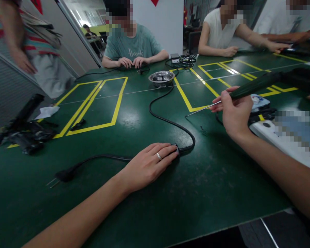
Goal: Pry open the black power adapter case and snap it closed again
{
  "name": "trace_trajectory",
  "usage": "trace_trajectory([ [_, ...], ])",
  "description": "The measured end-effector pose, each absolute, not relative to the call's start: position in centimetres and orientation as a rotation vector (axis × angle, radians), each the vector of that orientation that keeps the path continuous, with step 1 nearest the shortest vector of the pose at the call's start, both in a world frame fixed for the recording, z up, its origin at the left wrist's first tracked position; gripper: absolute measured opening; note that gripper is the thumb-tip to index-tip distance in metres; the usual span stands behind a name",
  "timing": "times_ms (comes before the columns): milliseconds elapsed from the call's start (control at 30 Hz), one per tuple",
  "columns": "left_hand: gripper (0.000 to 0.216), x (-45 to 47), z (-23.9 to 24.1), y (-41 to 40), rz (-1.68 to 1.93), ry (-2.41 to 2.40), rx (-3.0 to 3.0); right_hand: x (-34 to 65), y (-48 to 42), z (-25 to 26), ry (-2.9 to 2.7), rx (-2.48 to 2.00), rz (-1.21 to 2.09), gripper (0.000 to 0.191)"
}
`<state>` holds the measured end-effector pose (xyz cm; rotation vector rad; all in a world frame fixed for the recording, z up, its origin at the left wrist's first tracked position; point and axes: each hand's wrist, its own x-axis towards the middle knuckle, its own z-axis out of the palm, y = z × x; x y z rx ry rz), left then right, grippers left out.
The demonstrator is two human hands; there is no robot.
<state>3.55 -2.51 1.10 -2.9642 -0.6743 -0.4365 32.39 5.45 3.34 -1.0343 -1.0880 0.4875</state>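
Observation:
My left hand [151, 164] lies over a small black box [175, 148] on a black power cord [187, 132], its fingers closed over it. Most of the box is hidden under the palm and fingers. To the left, the cord ends in a plug [64, 175] with metal prongs, lying on the table. My right hand [235, 112] grips a dark-handled screwdriver [205, 109] with a long thin shaft. Its tip points left and down, above the table and apart from the box. Small dark pieces [203, 129] lie below the tip.
The green table [209, 193] carries yellow tape outlines. A metal bowl [161, 79] with small parts stands beyond the cord. Coiled cables [183, 61] lie farther back, black equipment [28, 127] at left, and a white device [276, 137] at right. Several people are around the table.

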Motion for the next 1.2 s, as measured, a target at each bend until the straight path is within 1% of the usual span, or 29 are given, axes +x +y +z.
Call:
trace_trajectory([
  [300, 0.039, 3.7, 1.4, -2.6, -0.442, -0.675, -2.976, 32.1, 4.3, 4.9, -0.888, -1.007, 0.758, 0.006],
  [567, 0.04, 3.6, 1.3, -2.6, -0.435, -0.693, -2.98, 31.2, 3.2, 5.1, -0.889, -1.015, 0.952, 0.01],
  [1200, 0.04, 3.5, 1.1, -2.5, -0.45, -0.691, -2.986, 30.8, 2.7, 4.8, -0.956, -1.064, 0.984, 0.012],
])
